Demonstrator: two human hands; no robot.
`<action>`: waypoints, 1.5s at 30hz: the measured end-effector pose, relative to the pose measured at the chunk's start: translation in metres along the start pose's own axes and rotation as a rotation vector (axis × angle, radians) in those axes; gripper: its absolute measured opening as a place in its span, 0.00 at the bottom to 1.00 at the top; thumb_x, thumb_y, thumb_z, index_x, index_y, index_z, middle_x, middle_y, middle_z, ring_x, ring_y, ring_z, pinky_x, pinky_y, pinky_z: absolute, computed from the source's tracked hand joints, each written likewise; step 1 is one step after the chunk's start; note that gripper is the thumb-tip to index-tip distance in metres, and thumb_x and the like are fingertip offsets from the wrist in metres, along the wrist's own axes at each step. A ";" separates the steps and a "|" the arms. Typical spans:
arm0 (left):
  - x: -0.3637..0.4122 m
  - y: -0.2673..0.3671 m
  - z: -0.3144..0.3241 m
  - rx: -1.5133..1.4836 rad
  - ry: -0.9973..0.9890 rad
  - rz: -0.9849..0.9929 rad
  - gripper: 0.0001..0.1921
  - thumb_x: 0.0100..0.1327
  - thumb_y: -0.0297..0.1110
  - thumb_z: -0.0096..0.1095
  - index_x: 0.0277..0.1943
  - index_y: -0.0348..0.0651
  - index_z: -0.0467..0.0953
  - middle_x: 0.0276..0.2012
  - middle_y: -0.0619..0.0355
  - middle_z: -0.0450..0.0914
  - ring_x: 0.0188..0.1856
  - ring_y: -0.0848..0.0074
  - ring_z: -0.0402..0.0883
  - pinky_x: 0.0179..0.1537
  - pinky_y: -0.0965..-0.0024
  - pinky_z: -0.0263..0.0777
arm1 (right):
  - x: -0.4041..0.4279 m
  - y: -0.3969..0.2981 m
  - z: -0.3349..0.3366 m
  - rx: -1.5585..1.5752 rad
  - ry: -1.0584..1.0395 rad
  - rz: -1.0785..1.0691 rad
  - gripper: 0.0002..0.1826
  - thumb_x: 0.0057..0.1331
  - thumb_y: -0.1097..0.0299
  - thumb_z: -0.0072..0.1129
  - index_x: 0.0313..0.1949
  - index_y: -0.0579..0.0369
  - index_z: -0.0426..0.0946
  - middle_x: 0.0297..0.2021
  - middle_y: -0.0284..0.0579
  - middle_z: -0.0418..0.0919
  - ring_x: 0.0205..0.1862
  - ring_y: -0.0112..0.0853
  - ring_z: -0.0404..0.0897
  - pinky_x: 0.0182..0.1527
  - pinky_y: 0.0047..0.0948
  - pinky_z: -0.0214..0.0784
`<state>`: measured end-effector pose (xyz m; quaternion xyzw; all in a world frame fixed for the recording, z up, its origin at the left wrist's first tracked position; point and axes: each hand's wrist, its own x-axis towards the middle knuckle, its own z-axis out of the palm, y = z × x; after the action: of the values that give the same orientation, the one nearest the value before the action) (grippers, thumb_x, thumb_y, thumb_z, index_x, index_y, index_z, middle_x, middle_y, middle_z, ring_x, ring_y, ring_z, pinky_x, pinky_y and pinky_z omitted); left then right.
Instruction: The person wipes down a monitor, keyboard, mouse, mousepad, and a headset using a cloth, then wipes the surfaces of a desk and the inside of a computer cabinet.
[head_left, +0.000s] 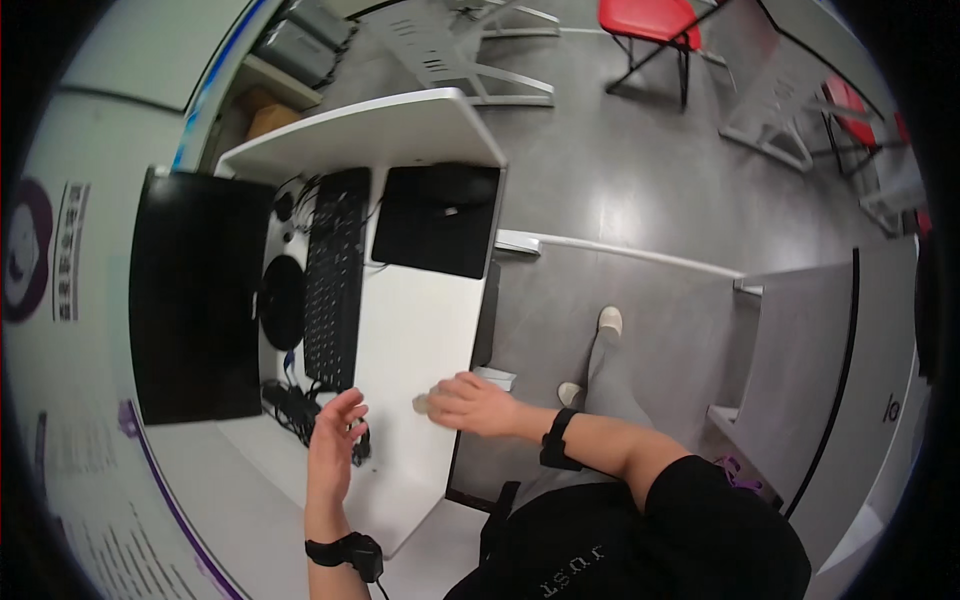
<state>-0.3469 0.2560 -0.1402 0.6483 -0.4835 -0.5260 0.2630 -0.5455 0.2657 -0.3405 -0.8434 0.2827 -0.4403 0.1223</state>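
Note:
My right hand (476, 405) is over the front part of a white desk (416, 330), its fingers around a small pale object (421, 405). Most of that object is hidden by the fingers, so its kind is unclear. My left hand (334, 442) is raised with fingers apart and slightly curled, holding nothing. Beside it lies a bundle of black cables (289, 409), partly behind the hand. A black keyboard (335, 281) runs along the desk beyond both hands.
A monitor (199, 300) on a round black base (283, 300) stands along the desk's back. A black mouse pad (439, 217) lies beside a white partition (367, 131). Grey panels (802, 360) rise behind me. A red chair (649, 19) stands farther off.

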 end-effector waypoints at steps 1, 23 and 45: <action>0.013 -0.002 0.010 -0.009 -0.038 -0.009 0.35 0.69 0.64 0.32 0.61 0.40 0.66 0.56 0.58 0.71 0.55 0.76 0.70 0.55 0.69 0.63 | -0.002 0.015 -0.003 -0.004 0.018 0.028 0.15 0.52 0.69 0.57 0.41 0.47 0.74 0.52 0.37 0.70 0.56 0.38 0.67 0.56 0.39 0.62; 0.258 0.150 0.127 -0.499 0.451 0.132 0.39 0.72 0.58 0.35 0.72 0.37 0.38 0.72 0.44 0.40 0.74 0.58 0.43 0.72 0.60 0.37 | 0.099 0.327 -0.107 0.940 0.036 0.937 0.19 0.69 0.59 0.47 0.53 0.56 0.74 0.49 0.54 0.76 0.54 0.44 0.73 0.58 0.36 0.63; 0.315 0.179 0.174 -0.866 0.684 0.021 0.30 0.73 0.56 0.30 0.70 0.47 0.47 0.62 0.54 0.63 0.60 0.68 0.68 0.59 0.65 0.65 | 0.275 0.349 -0.083 1.181 -0.280 0.132 0.19 0.71 0.65 0.43 0.59 0.54 0.66 0.58 0.47 0.66 0.62 0.43 0.61 0.65 0.40 0.48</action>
<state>-0.5791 -0.0706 -0.1764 0.6100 -0.1164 -0.4337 0.6529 -0.6172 -0.1747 -0.2658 -0.6635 0.0235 -0.3992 0.6324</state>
